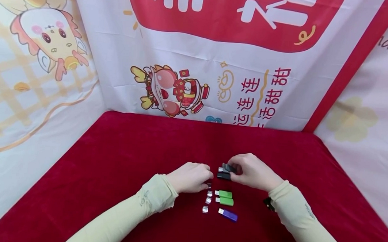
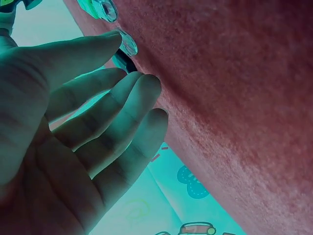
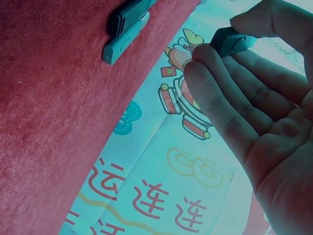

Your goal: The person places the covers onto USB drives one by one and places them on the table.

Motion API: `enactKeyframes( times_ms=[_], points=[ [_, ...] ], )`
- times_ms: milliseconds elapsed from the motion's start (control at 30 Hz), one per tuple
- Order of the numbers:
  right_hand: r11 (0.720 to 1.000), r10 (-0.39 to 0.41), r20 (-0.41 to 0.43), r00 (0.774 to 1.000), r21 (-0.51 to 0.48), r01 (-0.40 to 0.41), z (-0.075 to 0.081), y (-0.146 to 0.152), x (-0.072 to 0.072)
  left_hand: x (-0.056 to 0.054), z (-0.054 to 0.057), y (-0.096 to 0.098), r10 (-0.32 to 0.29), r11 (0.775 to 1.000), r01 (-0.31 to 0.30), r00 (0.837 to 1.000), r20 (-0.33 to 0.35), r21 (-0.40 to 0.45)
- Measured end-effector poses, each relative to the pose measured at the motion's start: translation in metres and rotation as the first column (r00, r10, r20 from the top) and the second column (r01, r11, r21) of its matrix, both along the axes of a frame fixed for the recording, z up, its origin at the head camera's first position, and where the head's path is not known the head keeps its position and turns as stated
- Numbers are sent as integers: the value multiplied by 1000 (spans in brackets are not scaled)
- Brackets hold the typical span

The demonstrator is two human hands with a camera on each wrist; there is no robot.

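Note:
My right hand [image 1: 252,171] pinches a dark USB stick [image 3: 226,41] between thumb and fingertips, raised above the red cloth. Beneath it lie a black USB stick [image 1: 223,176] and a grey one [image 3: 117,48], side by side. My left hand [image 1: 191,176] hovers low at the upper end of a column of small shiny clear pieces [image 1: 208,200]. In the left wrist view its fingers are loosely bent, with a gap between thumb and forefinger; the thumb tip overlaps one clear piece [image 2: 129,43]. Nearer me lie two green USB sticks [image 1: 224,201].
A purple USB stick [image 1: 228,215] lies closest to me, below the green ones. Red cloth [image 1: 140,143] covers the table. Printed hangings [image 1: 191,51] rise behind and at both sides. A small black object [image 1: 268,203] shows by my right cuff.

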State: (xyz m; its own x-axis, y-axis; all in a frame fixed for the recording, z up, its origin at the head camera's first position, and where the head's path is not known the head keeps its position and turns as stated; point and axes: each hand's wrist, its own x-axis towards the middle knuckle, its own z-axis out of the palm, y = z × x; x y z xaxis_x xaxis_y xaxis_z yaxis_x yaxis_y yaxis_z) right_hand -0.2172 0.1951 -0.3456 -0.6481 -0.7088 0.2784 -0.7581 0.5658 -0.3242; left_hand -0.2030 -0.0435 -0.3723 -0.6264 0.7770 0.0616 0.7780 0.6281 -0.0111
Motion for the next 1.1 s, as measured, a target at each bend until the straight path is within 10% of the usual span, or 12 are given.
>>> enactKeyframes(
  times_ms=[1100],
  points=[
    [1000, 2, -22, 1000, 30, -2, -3, -5, 0, 3, -6, 6, 10, 999, -12, 998, -61, -35]
  ],
)
